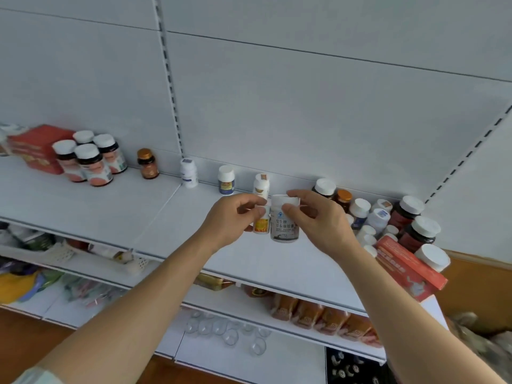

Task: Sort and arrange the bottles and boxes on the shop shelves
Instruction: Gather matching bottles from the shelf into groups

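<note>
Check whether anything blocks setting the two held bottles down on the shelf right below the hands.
Nothing visible does. The left hand holds the small yellow-labelled bottle and the right hand the larger white bottle over a bare stretch of shelf. The nearest standing bottles line the back wall; the crowded cluster sits off to the right.

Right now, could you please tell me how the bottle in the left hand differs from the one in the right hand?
The small bottle in the left hand is shorter and narrower than the larger bottle in the right hand. The small bottle's label has an orange-yellow patch; the larger bottle's label is white with dark printed characters and a dark band near the base. Both are white, upright, side by side and held above the shelf.
</note>
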